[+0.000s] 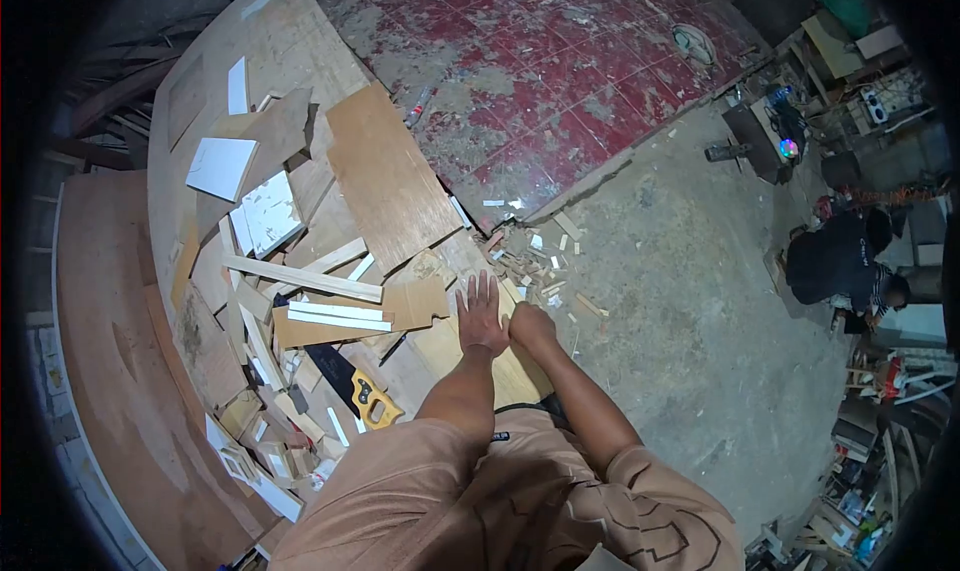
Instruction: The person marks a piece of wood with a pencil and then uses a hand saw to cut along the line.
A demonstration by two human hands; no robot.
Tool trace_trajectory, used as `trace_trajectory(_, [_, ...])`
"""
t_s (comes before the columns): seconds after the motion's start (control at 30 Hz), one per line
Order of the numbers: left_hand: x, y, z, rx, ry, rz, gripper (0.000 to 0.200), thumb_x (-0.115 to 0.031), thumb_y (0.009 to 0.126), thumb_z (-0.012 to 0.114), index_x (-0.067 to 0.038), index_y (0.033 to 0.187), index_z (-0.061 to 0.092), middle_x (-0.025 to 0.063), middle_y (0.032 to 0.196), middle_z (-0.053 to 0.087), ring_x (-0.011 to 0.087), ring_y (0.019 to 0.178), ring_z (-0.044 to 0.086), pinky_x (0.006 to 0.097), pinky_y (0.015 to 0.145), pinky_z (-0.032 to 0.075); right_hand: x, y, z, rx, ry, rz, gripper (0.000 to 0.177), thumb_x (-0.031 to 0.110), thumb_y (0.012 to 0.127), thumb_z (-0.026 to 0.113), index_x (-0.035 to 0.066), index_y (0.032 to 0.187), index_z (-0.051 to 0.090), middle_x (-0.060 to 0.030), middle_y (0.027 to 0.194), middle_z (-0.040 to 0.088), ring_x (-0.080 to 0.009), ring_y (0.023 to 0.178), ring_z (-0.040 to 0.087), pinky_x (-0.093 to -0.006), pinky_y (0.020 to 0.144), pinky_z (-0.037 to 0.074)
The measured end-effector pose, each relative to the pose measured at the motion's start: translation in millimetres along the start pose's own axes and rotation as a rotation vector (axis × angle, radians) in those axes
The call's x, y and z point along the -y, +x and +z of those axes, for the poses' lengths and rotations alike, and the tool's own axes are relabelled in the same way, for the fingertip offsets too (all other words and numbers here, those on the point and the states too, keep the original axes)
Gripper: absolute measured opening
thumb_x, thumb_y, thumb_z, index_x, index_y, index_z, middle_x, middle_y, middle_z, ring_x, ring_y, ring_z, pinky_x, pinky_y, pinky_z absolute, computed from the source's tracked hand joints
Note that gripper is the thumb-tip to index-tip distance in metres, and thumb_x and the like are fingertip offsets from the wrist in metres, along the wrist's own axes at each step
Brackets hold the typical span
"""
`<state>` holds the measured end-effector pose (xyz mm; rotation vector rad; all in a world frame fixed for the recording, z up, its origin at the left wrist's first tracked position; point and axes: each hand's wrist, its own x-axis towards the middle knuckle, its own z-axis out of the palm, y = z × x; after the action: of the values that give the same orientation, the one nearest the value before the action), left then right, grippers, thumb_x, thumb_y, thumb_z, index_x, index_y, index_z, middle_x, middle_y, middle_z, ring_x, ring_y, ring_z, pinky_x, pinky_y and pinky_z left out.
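Note:
My left hand [481, 321] lies flat with its fingers stretched out, palm down on a pale wooden board [440, 347] in front of my body. Right beside it, my right hand [532, 328] is closed in a fist at the board's right edge. Whatever that fist grips is hidden by the fingers. To the left of my forearm rests a handsaw [372, 399] with a yellow handle and dark blade. A dark, thin pen-like object [393, 349] lies between the saw and the board.
Wood strips [305, 277], white-faced offcuts [222, 167] and a brown plywood sheet [390, 176] cover the left side. Small scraps [545, 263] litter the concrete floor [680, 341]. Beyond is a red tiled area [560, 91]. Another person [840, 256] crouches at far right near stacked clutter.

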<state>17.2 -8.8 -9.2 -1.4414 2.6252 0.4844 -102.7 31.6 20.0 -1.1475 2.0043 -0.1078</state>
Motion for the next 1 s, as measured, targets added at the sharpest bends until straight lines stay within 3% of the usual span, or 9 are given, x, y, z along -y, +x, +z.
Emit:
trace_trajectory(0.07, [-1,1,1,0.031,0.005,-0.01,0.083,-0.036,0.084,0.051,-0.007,0.154,0.016,0.012,0.162,0.007,0.0324,0.149,0.006,0.0537,0.119,0.004,5,-2,-4,-0.005,-0.018,0.051,0.029,0.018,0.087,0.053,-0.004,0.101,0.066,-0.0267,0.1,0.067,-0.0424,0.093,0.067,-0.0504,0.081,0.053])
trace_trajectory(0.3, [-4,0,-5,0.034,0.06,-0.016,0.082,-0.038,0.083,0.051,-0.006,0.153,0.02,0.0125,0.161,0.01,0.033,0.149,0.008,0.0547,0.118,0.006,-42,-120,-18,0.094,-0.025,0.189,0.024,0.011,0.087,0.048,-0.004,0.1,0.062,-0.0282,0.096,0.067,-0.0419,0.09,0.068,-0.051,0.078,0.054])
trace_trajectory(0.4, [-3,-1,-5,0.015,0.049,-0.006,0.082,-0.038,0.083,0.051,-0.006,0.152,0.021,0.0127,0.161,0.011,0.0335,0.148,0.009,0.0554,0.118,0.006,-40,-136,-30,0.095,-0.037,0.168,0.024,0.011,0.087,0.048,-0.004,0.099,0.063,-0.0301,0.095,0.066,-0.0419,0.09,0.068,-0.0508,0.078,0.054])
trace_trajectory(0.53, [-2,-1,1,0.008,0.05,-0.002,0.082,-0.038,0.083,0.05,-0.006,0.152,0.021,0.0132,0.161,0.01,0.034,0.148,0.008,0.0558,0.118,0.006,-39,-55,13,0.095,-0.054,0.007,0.024,0.011,0.087,0.048,-0.004,0.101,0.062,-0.0314,0.094,0.066,-0.0429,0.09,0.068,-0.051,0.077,0.054])
trace_trajectory(0.6, [-1,6,2,-0.091,-0.005,-0.065,0.085,-0.035,0.08,0.049,-0.003,0.152,0.018,0.0157,0.161,0.012,0.0361,0.148,0.007,0.0572,0.118,0.005,-30,-39,18,-0.005,-0.058,-0.017,0.026,0.017,0.091,0.049,-0.005,0.093,0.062,-0.0293,0.089,0.067,-0.0447,0.083,0.067,-0.0527,0.075,0.053])
trace_trajectory(0.83, [-2,8,-2,-0.055,0.031,-0.046,0.083,-0.035,0.082,0.05,-0.002,0.152,0.019,0.0182,0.16,0.011,0.0394,0.148,0.004,0.0575,0.117,0.004,-27,-84,-33,-0.085,0.006,0.079,0.03,0.026,0.096,0.047,-0.001,0.099,0.06,-0.0283,0.087,0.067,-0.0444,0.082,0.067,-0.0527,0.074,0.053])
trace_trajectory(1.0, [-4,-3,-1,-0.048,0.019,-0.026,0.082,-0.036,0.083,0.051,-0.002,0.151,0.02,0.0179,0.16,0.012,0.0396,0.148,0.007,0.0565,0.118,0.005,-36,-106,-45,-0.008,-0.091,0.045,0.029,0.026,0.096,0.048,0.0,0.1,0.059,-0.0259,0.083,0.068,-0.0435,0.081,0.068,-0.0531,0.074,0.052])
